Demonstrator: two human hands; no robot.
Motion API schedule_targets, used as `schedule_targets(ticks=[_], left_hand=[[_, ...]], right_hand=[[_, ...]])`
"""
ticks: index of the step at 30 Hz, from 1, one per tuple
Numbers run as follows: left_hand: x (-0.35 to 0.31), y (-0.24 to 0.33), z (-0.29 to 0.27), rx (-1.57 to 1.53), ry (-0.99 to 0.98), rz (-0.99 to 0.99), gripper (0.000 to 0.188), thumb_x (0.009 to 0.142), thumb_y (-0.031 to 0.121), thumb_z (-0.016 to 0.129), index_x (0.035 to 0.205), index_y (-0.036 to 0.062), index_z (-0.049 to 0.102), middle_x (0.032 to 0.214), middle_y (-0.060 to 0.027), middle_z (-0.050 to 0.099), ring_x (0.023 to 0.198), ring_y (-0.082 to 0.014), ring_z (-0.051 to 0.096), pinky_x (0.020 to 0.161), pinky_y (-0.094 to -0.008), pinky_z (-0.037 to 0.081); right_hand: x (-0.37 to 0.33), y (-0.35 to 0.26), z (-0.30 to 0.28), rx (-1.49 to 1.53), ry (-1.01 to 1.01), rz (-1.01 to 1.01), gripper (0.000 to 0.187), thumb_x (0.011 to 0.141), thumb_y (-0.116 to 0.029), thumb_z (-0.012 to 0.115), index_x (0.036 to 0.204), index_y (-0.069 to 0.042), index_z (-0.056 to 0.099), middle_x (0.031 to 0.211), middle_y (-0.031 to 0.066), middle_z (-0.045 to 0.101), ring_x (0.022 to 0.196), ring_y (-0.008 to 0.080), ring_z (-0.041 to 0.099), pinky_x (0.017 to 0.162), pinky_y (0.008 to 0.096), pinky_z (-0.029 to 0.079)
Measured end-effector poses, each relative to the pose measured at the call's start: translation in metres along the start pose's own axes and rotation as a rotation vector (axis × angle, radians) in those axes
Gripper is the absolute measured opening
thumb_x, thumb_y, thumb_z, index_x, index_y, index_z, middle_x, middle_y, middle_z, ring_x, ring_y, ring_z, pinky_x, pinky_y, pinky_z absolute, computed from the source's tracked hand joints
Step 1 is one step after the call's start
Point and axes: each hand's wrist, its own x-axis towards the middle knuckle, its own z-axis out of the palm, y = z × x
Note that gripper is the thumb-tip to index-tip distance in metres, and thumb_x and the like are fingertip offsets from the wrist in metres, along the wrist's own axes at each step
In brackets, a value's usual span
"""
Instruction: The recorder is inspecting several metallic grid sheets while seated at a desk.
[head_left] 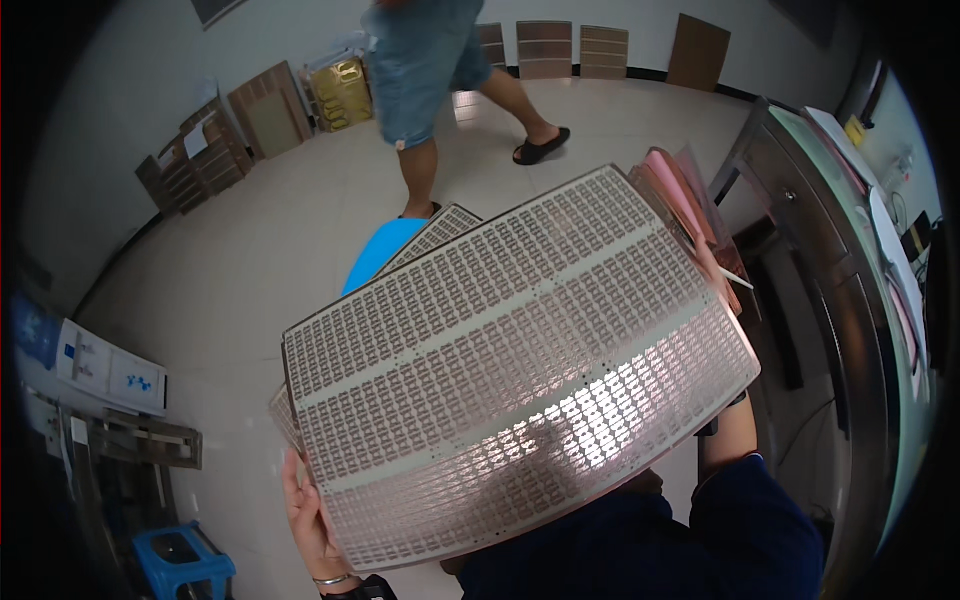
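Observation:
A large rectangular metal panel [520, 335], covered in rows of small repeated cut-out or etched patterns, is held tilted in front of me. My left hand [308, 510] grips its lower left edge, fingers partly hidden by the panel. At the upper right edge my right hand [712, 268] holds the same panel; most of that hand is behind it. Light glares off the panel's lower right area. A second patterned panel [440, 235] shows behind its far edge, partly covered. A blue smooth surface [385, 252] sits just beyond that, its kind hidden.
Pink and copper-coloured sheets [672, 190] stand beside a metal desk [790, 190] with papers at right. A person in denim shorts [425, 75] walks past ahead. Patterned boards [545, 50] lean along the far wall. A blue stool [185, 560] stands at lower left.

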Motion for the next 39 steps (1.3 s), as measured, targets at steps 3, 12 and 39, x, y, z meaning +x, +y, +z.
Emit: schedule_targets(ticks=[3, 12, 39], left_hand=[[0.01, 0.002, -0.004, -0.107, -0.07, 0.011, 0.048, 0.095, 0.014, 0.047, 0.14, 0.0011, 0.035, 0.139, -0.0166, 0.045, 0.127, -0.0268, 0.044, 0.106, -0.039, 0.039], [0.018, -0.054, 0.115, -0.665, -0.073, 0.029, 0.05, 0.099, 0.029, 0.045, 0.141, 0.0049, 0.035, 0.14, -0.0122, 0.044, 0.129, -0.0282, 0.041, 0.108, -0.0452, 0.032], [0.022, -0.041, 0.07, -0.16, -0.287, -0.17, 0.067, 0.094, 0.036, 0.054, 0.143, -0.0028, 0.028, 0.139, -0.0162, 0.044, 0.126, -0.0268, 0.046, 0.108, -0.041, 0.034]], right_hand=[[-0.019, 0.006, -0.003, -0.097, -0.027, 0.159, 0.036, 0.096, -0.027, 0.05, 0.118, 0.001, 0.059, 0.103, 0.0089, 0.068, 0.09, 0.0153, 0.066, 0.078, 0.0267, 0.054], [-0.021, 0.088, -0.004, 0.039, -0.191, -0.19, 0.052, 0.091, -0.009, 0.055, 0.136, 0.007, 0.035, 0.13, 0.0192, 0.052, 0.115, 0.0243, 0.056, 0.098, 0.0335, 0.047], [-0.048, 0.067, -0.026, -0.223, -0.282, 0.058, 0.07, 0.084, -0.022, 0.069, 0.139, 0.005, 0.035, 0.128, 0.0151, 0.054, 0.115, 0.0226, 0.055, 0.098, 0.0343, 0.045]])
